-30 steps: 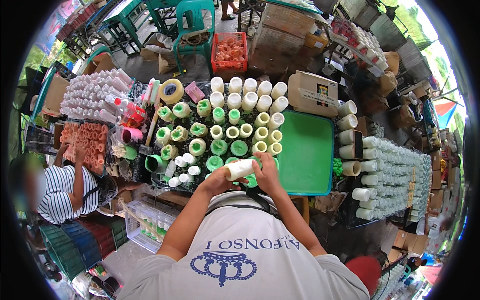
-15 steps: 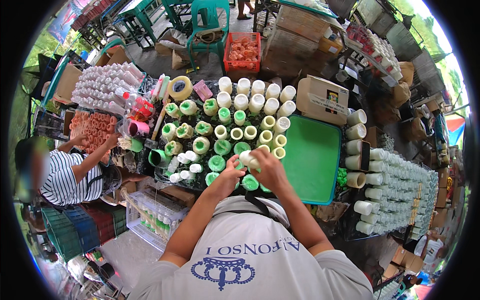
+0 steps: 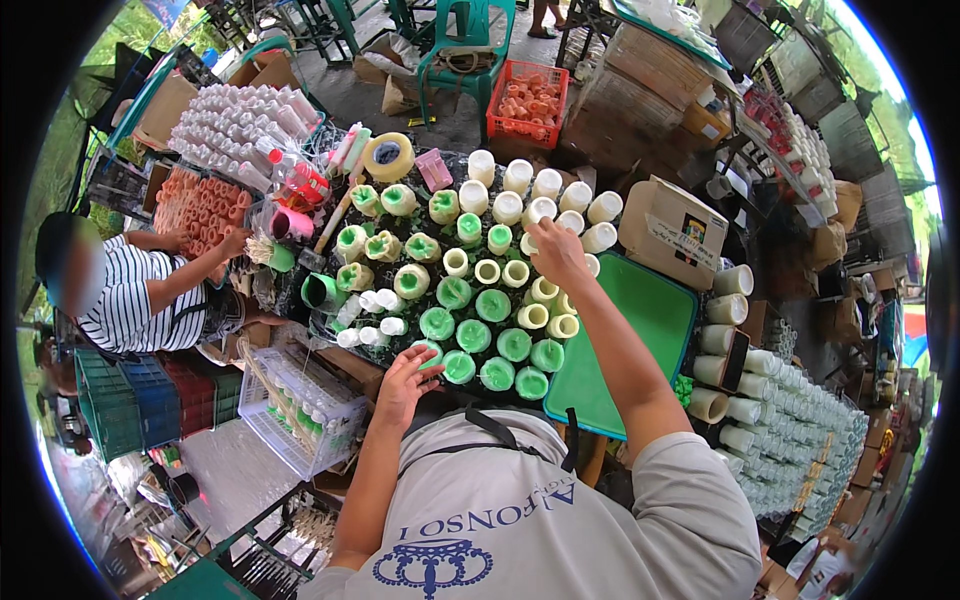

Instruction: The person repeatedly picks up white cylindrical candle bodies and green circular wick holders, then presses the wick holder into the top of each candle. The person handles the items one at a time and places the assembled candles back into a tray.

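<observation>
A dark table (image 3: 330,345) carries rows of short cylinders: green-topped ones (image 3: 478,335) at the front, cream rings (image 3: 545,292) in the middle, and plain white ones (image 3: 545,185) at the back. My right hand (image 3: 556,256) reaches over the middle rows. Its fingers curl down on a white cylinder (image 3: 531,242) standing among the others. My left hand (image 3: 405,374) rests at the table's near edge with its fingers spread. It sits just left of the front green-topped cylinders and holds nothing.
A green tray (image 3: 650,320) lies right of the rows, with a cardboard box (image 3: 675,225) behind it. Stacked white cylinders (image 3: 800,420) fill the right side. A person in a striped shirt (image 3: 130,295) works at orange cylinders (image 3: 200,205) on the left. A clear basket (image 3: 300,400) sits below.
Both hands held a white cylinder near my chest. My right hand has since carried it out over the middle rows, and my left hand has dropped to the table's near edge.
</observation>
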Motion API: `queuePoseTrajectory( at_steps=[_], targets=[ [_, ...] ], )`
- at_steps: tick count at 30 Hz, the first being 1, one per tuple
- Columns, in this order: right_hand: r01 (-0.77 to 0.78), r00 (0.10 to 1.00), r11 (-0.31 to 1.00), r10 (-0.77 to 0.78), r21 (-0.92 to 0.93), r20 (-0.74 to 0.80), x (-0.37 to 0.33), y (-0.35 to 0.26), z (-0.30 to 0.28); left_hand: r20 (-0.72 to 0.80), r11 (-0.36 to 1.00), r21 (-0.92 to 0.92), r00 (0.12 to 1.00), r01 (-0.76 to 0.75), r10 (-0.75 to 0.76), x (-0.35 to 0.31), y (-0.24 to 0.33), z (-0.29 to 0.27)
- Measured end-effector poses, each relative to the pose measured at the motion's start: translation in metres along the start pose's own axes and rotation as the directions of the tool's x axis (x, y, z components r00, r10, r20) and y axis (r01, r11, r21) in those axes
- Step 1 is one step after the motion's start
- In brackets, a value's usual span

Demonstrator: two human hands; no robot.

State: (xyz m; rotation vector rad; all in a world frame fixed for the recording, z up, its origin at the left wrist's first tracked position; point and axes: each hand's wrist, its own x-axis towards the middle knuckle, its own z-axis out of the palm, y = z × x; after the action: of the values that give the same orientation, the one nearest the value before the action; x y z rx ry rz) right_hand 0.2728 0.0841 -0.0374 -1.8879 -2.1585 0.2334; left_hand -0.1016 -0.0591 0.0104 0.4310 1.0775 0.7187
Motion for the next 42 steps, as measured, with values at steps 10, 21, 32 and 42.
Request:
queuePoseTrajectory(
  at_steps=[10, 21, 32, 42],
  targets=[
    [0.071, 0.995, 0.991, -0.078, -0.114, -0.054, 0.005, 0.014, 0.052, -0.075, 0.996, -0.065, 0.995, -0.064, 0.059, -0.011, -0.001, -0.014],
    [0.044, 0.998, 0.998, -0.046, -0.034, -0.037, 0.008, 0.014, 0.050, -0.032, 0.999, -0.030, 0.999, -0.042, 0.041, 0.001, 0.010, -0.017],
    [-0.034, 0.997, 0.997, 0.040, -0.075, 0.071, 0.008, -0.017, 0.011, -0.006, 0.997, -0.063, 0.999, -0.041, 0.041, 0.012, 0.028, -0.039],
    [0.089, 0.986, 0.956, -0.046, -0.278, 0.161, 0.055, -0.055, 0.033, 0.008, 0.998, -0.060, 1.000, -0.009, 0.009, 0.020, 0.043, -0.056]
  ],
)
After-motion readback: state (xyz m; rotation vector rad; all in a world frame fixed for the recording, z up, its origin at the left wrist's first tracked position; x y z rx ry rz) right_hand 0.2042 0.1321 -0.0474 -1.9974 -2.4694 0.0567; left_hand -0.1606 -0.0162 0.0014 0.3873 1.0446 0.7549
